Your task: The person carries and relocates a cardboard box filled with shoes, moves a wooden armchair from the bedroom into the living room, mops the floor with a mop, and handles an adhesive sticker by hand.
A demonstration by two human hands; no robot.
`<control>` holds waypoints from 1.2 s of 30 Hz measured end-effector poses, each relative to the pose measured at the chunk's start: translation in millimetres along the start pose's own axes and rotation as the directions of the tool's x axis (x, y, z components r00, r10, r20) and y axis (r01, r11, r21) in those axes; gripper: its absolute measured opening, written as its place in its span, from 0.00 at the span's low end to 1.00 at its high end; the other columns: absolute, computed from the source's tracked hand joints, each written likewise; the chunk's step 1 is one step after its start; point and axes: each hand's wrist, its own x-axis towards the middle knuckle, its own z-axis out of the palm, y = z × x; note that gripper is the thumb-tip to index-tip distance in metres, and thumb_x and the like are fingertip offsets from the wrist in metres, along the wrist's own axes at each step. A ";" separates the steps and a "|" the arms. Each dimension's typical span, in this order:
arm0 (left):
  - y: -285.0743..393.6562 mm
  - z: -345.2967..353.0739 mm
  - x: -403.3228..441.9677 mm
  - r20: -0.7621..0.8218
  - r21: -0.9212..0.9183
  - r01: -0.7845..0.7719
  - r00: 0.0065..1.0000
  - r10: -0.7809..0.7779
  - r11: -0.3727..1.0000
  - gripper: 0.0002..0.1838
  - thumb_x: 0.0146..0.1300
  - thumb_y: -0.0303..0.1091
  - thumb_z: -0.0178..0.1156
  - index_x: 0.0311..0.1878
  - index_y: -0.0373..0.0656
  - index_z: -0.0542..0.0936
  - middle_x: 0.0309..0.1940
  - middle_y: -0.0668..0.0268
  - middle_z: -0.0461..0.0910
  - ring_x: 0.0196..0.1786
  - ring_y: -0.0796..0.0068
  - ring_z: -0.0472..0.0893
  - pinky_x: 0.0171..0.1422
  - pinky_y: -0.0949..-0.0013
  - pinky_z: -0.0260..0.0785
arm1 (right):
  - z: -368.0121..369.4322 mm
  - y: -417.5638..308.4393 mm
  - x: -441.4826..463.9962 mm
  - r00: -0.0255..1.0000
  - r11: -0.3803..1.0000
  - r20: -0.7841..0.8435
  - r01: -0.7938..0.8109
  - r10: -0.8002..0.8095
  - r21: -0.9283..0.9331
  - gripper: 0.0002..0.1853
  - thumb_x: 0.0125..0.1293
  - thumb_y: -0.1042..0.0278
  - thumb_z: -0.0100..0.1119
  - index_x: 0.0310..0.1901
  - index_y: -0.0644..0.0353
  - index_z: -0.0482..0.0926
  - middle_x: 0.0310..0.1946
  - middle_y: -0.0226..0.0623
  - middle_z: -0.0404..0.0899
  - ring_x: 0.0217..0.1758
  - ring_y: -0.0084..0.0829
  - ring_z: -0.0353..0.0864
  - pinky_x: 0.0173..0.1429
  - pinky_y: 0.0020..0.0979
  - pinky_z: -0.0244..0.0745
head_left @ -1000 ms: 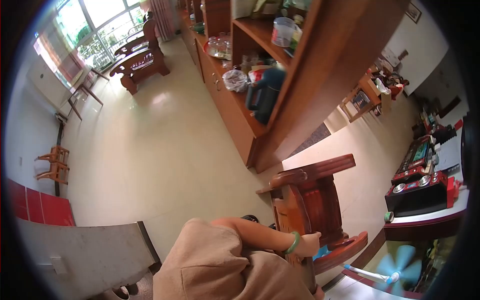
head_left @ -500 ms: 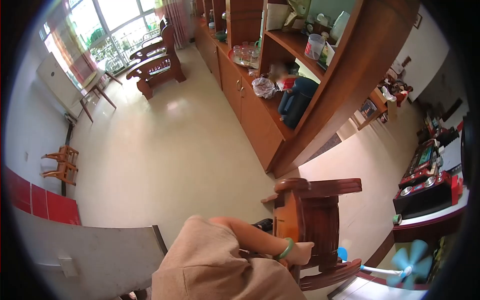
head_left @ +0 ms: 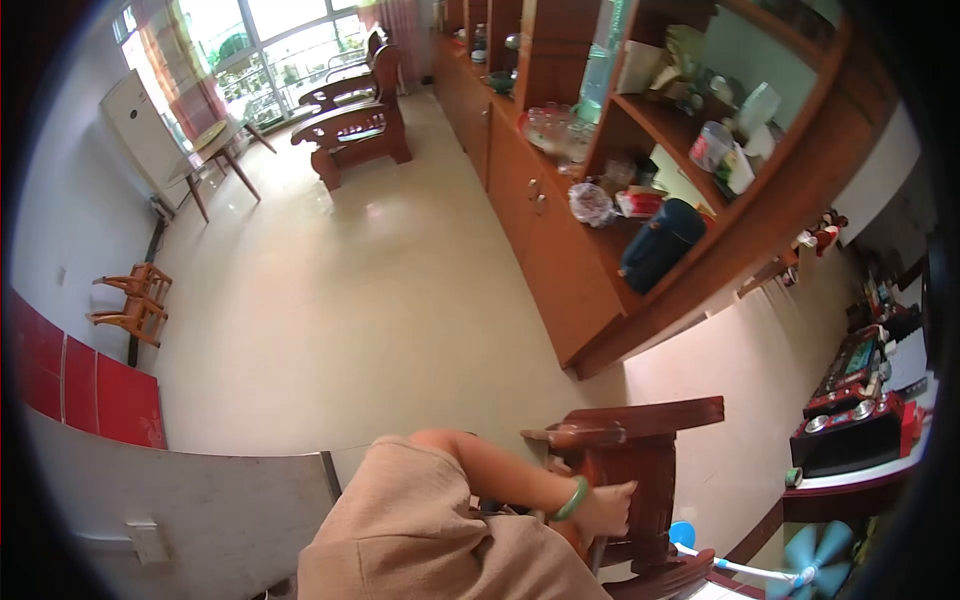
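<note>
"One bare hand caught sight of, the left hand (head_left: 606,510), with a green bangle (head_left: 572,498) round the wrist; clamped on anything?"

"Couldn't tell; saw the fingers against the dark wooden chair (head_left: 655,475), but couldn't make out whether closed round an edge or merely laid over the wood;"

"And the right hand's grip?"

"Couldn't tell either; was out of view;"

"Placed where, the chair?"

"Found at the lower middle of the view, just beside the beige top (head_left: 410,515), near the close corner of the wooden cabinet (head_left: 575,290), with a flat armrest (head_left: 665,413) pointing off to the right;"

"Noticed anything on the cabinet?"

"Saw a dark blue jug (head_left: 662,245) close to the near end, a plastic-wrapped bundle (head_left: 591,205) just beside, and glasses (head_left: 572,138) farther along;"

"And past the chair?"

"Spotted a blue fan (head_left: 817,558) at the lower right and a red-and-black speaker (head_left: 850,440) above; also, across the pale floor (head_left: 340,330), a carved wooden seat (head_left: 358,140) near the bright window (head_left: 285,45)"
</note>
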 end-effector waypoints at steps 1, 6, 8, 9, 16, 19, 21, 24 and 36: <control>-14.0 3.8 -17.7 -0.159 0.088 0.103 0.983 -0.088 0.991 0.22 0.43 0.49 0.62 0.39 0.46 0.78 0.32 0.66 0.79 0.41 0.69 0.78 0.55 0.50 0.52 | 4.8 -10.0 -1.9 0.999 1.000 -0.023 0.022 -0.022 -0.002 0.26 0.41 0.70 0.59 0.46 0.68 0.71 0.35 0.52 0.76 0.39 0.44 0.76 0.46 0.36 0.70; -51.4 35.5 -19.5 -0.090 0.078 0.083 0.993 -0.075 0.994 0.25 0.42 0.49 0.62 0.43 0.45 0.76 0.33 0.66 0.79 0.41 0.68 0.78 0.58 0.51 0.51 | 19.8 -59.1 -24.0 0.995 0.995 -0.054 0.091 -0.089 0.029 0.27 0.41 0.69 0.60 0.47 0.68 0.70 0.35 0.52 0.76 0.39 0.45 0.75 0.46 0.37 0.70; -39.2 43.5 10.1 0.095 0.267 0.054 0.992 -0.082 0.962 0.17 0.48 0.45 0.57 0.39 0.46 0.79 0.33 0.67 0.80 0.40 0.70 0.78 0.57 0.54 0.54 | 27.2 -64.8 -61.4 0.994 0.992 0.080 0.062 -0.070 0.106 0.27 0.41 0.69 0.60 0.47 0.69 0.70 0.35 0.52 0.76 0.39 0.45 0.75 0.46 0.37 0.70; -37.9 56.2 12.9 -0.024 0.367 0.098 0.995 -0.096 0.925 0.13 0.49 0.46 0.56 0.32 0.49 0.81 0.29 0.69 0.80 0.36 0.72 0.79 0.53 0.56 0.58 | 30.0 -63.9 -82.1 0.989 0.990 0.139 0.025 -0.044 0.136 0.27 0.41 0.69 0.60 0.47 0.69 0.70 0.35 0.53 0.75 0.39 0.46 0.75 0.46 0.37 0.70; -60.1 24.5 -3.9 0.104 -0.169 -0.023 0.994 0.041 0.985 0.18 0.42 0.47 0.62 0.36 0.48 0.78 0.30 0.63 0.79 0.38 0.63 0.79 0.44 0.61 0.65 | 6.8 -88.2 -83.1 0.757 0.819 0.339 -0.441 0.559 -0.367 0.27 0.39 0.47 0.65 0.36 0.61 0.76 0.35 0.46 0.78 0.41 0.46 0.77 0.45 0.41 0.70; -63.7 25.2 -0.7 0.112 -0.200 -0.007 0.993 0.030 0.980 0.18 0.44 0.47 0.61 0.36 0.47 0.78 0.30 0.61 0.80 0.38 0.61 0.79 0.43 0.61 0.68 | 13.7 -74.7 -89.6 0.819 0.860 0.295 -0.408 0.493 -0.306 0.28 0.38 0.42 0.62 0.33 0.61 0.77 0.29 0.46 0.78 0.37 0.45 0.78 0.42 0.41 0.70; -67.0 18.2 -1.8 0.099 -0.218 -0.031 0.994 0.053 0.975 0.17 0.45 0.46 0.60 0.36 0.46 0.78 0.30 0.59 0.80 0.36 0.59 0.79 0.42 0.61 0.70 | 16.5 -78.1 -88.6 0.862 0.880 0.231 -0.387 0.452 -0.275 0.27 0.38 0.44 0.62 0.31 0.62 0.78 0.28 0.46 0.78 0.35 0.46 0.78 0.41 0.41 0.71; -63.9 18.0 -6.4 0.085 -0.232 -0.051 0.994 0.072 0.971 0.18 0.44 0.44 0.61 0.35 0.43 0.77 0.28 0.59 0.79 0.36 0.59 0.79 0.41 0.59 0.70 | 19.8 -85.9 -90.8 0.862 0.847 0.157 -0.412 0.482 -0.335 0.24 0.37 0.47 0.62 0.30 0.60 0.78 0.27 0.45 0.78 0.34 0.45 0.77 0.39 0.41 0.71; -98.1 15.2 -125.5 0.103 -0.248 -0.270 0.948 0.302 0.931 0.18 0.47 0.47 0.60 0.34 0.41 0.75 0.25 0.57 0.77 0.33 0.56 0.78 0.37 0.56 0.69 | 56.9 -238.7 -132.8 0.633 0.664 0.222 -0.647 0.741 -0.374 0.17 0.41 0.53 0.62 0.32 0.53 0.80 0.28 0.38 0.79 0.35 0.41 0.78 0.41 0.37 0.72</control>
